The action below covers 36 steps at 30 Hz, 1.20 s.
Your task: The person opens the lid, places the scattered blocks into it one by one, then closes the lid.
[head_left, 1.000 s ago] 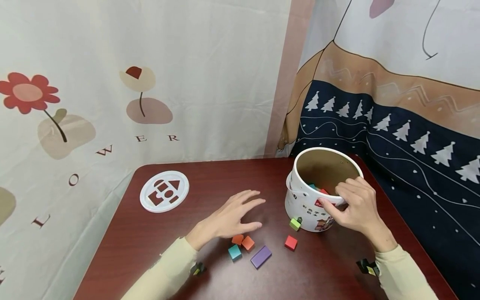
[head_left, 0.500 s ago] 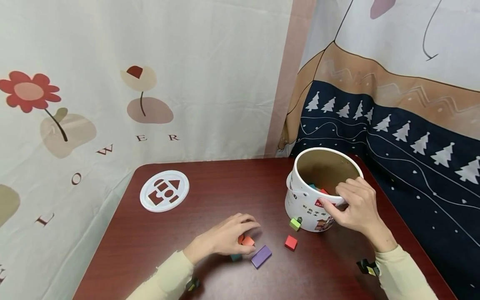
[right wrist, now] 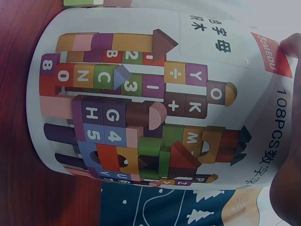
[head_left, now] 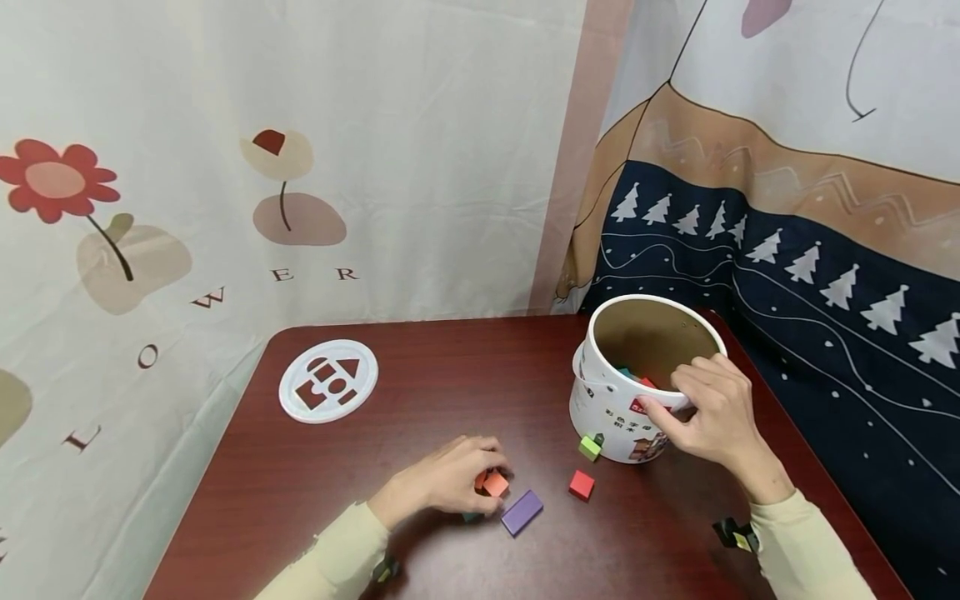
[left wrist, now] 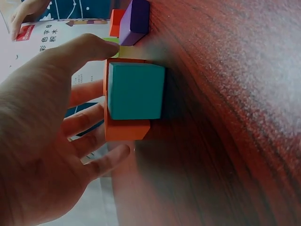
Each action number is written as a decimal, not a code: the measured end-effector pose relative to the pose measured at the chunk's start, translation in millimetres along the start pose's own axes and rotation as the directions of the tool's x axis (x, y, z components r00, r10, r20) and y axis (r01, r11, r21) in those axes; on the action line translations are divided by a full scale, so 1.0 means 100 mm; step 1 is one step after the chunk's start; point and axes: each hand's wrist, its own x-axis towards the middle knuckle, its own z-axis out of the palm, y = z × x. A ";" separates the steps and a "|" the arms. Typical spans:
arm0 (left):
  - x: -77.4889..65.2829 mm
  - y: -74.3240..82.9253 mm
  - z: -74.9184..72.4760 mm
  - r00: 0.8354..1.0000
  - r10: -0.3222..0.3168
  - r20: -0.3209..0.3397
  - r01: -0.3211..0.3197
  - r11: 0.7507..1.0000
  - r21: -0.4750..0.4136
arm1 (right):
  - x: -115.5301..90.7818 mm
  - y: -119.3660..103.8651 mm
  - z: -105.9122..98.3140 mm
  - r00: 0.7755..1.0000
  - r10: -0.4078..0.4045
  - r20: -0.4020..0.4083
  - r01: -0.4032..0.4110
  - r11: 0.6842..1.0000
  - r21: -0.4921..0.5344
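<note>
A white lid (head_left: 367, 383) lay on the table (head_left: 435, 375). The left hand (head_left: 446, 477) curved about two orange blocks (head_left: 496, 484), a teal block (left wrist: 136, 91) beside them; closure undetermined. Rightward lay a purple block (head_left: 522, 512), red block (head_left: 581, 485) and green block (head_left: 590, 448), then a bucket (head_left: 615, 421), rim gripped by the right hand (head_left: 712, 408).

The table (head_left: 442, 379) is red-brown, grained, shiny toward the front. A white lid (head_left: 366, 381) lies flat at far left; the bucket (head_left: 609, 429) stands right, a green block (head_left: 589, 448) just beside its base. Nearer sit a red block (head_left: 581, 485), a purple block (head_left: 522, 512), two orange blocks (head_left: 495, 484) and a teal block (left wrist: 136, 91).
</note>
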 end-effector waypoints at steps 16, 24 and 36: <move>0.02 0.01 0.00 0.998 -0.059 -0.005 0.059 0.998 -0.034 | 0.03 -0.02 -0.01 1.000 -0.009 -0.012 0.009 1.000 0.011; 0.03 -0.03 0.00 0.998 -0.040 -0.054 0.037 0.998 -0.054 | 0.02 -0.02 0.00 1.000 -0.007 -0.013 0.007 1.000 0.008; 0.13 -0.08 -0.11 0.993 0.007 -0.119 -0.018 0.995 -0.098 | 0.01 -0.01 0.00 1.000 -0.002 -0.005 0.002 1.000 0.005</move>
